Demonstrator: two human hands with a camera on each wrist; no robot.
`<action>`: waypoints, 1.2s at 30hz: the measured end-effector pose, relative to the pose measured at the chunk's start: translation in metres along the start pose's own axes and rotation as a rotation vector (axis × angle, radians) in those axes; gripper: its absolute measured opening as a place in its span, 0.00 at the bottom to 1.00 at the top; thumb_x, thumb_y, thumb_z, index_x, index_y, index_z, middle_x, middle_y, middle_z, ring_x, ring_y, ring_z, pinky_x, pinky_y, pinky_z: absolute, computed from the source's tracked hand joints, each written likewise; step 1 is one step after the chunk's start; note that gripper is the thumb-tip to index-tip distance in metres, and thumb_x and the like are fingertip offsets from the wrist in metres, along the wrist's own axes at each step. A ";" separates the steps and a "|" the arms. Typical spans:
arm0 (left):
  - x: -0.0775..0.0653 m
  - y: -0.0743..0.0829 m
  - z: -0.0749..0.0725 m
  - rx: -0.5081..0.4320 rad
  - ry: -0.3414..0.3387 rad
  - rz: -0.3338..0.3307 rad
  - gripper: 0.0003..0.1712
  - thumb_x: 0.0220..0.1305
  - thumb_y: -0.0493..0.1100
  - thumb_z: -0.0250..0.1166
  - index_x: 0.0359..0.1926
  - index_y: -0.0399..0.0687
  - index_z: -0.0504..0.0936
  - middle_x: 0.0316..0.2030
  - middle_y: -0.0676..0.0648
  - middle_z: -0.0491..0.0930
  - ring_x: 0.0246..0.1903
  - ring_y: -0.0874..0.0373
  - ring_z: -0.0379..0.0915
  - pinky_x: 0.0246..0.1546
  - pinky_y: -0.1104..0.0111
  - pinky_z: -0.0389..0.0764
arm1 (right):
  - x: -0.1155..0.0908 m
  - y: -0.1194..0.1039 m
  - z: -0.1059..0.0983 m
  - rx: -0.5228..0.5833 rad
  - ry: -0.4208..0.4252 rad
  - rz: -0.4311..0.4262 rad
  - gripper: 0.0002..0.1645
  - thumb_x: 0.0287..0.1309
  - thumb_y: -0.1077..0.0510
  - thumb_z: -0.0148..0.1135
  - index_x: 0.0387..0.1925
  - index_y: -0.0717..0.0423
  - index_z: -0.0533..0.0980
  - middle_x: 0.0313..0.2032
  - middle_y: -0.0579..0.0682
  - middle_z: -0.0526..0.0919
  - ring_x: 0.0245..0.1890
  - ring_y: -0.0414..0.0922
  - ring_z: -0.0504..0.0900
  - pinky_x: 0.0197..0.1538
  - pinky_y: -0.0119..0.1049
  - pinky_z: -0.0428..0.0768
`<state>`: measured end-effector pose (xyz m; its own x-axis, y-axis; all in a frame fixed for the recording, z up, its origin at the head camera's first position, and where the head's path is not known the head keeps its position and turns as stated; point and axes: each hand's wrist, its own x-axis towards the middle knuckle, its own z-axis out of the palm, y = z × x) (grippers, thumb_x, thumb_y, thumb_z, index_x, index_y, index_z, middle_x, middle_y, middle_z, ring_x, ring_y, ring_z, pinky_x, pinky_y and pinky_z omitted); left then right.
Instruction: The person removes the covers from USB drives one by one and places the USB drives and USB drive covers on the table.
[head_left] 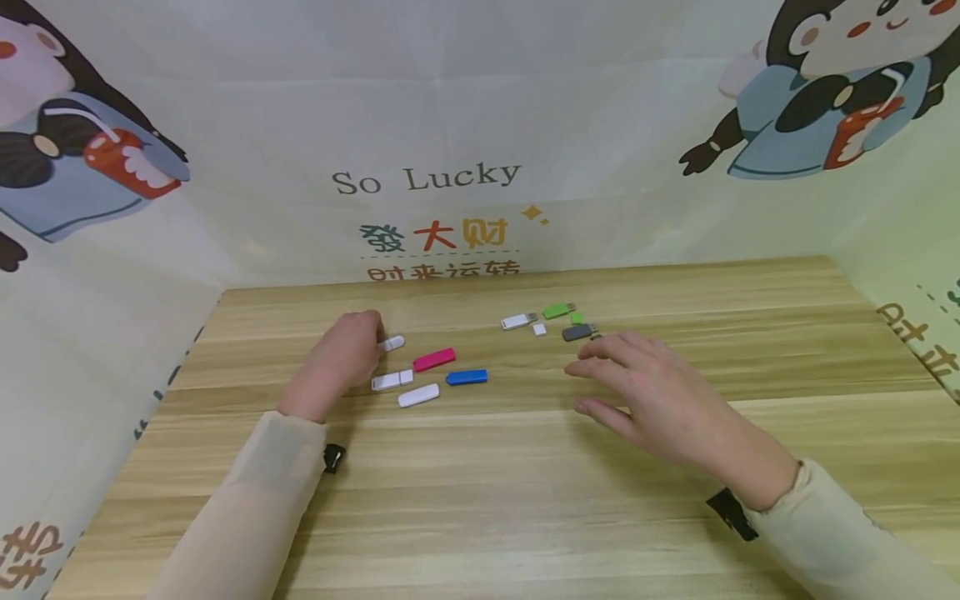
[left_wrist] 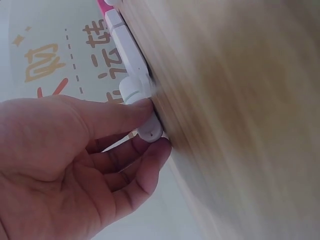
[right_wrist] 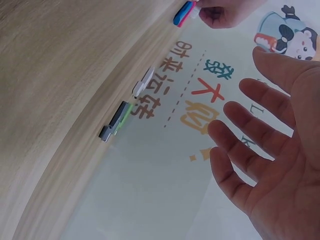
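Note:
My left hand pinches a white, round-ended USB stick between thumb and fingers, low at the wooden tabletop; in the head view the fingers hide part of it. Close beside it lie a white capped USB stick, a pink one, a blue one and another white one. On the right, my right hand hovers with fingers spread and holds nothing. Nearest its fingertips is a dark grey uncapped USB stick, by a green one and a white one, both uncapped.
A small white cap and a green cap lie among the uncapped sticks. Behind the wooden table hangs a pale printed backdrop with lettering and cartoon figures, also lining both sides.

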<state>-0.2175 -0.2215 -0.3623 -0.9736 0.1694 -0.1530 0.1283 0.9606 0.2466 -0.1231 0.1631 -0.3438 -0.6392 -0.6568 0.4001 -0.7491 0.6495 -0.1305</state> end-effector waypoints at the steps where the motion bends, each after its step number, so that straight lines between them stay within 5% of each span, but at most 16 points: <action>1: 0.000 0.000 0.000 -0.002 0.000 0.001 0.08 0.70 0.36 0.58 0.45 0.34 0.77 0.39 0.38 0.79 0.37 0.47 0.74 0.39 0.57 0.78 | 0.000 0.000 0.000 -0.001 -0.001 0.001 0.24 0.60 0.45 0.67 0.54 0.52 0.80 0.53 0.50 0.79 0.54 0.49 0.76 0.58 0.50 0.73; 17: -0.011 0.009 -0.005 -0.008 0.095 0.046 0.06 0.68 0.33 0.56 0.44 0.35 0.76 0.40 0.39 0.78 0.39 0.47 0.74 0.44 0.56 0.78 | 0.006 0.002 0.000 -0.025 0.003 -0.009 0.24 0.60 0.47 0.68 0.54 0.54 0.81 0.53 0.51 0.80 0.55 0.51 0.77 0.58 0.52 0.73; 36: -0.041 0.079 -0.013 -0.054 0.222 0.210 0.05 0.67 0.36 0.64 0.41 0.42 0.75 0.36 0.48 0.75 0.34 0.53 0.72 0.34 0.66 0.78 | 0.020 0.008 0.003 -0.066 0.038 -0.005 0.26 0.62 0.47 0.67 0.57 0.56 0.79 0.53 0.51 0.80 0.53 0.51 0.77 0.54 0.48 0.76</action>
<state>-0.1701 -0.1553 -0.3242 -0.9449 0.3052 0.1184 0.3270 0.8954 0.3020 -0.1427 0.1539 -0.3398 -0.6273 -0.6460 0.4350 -0.7384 0.6709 -0.0685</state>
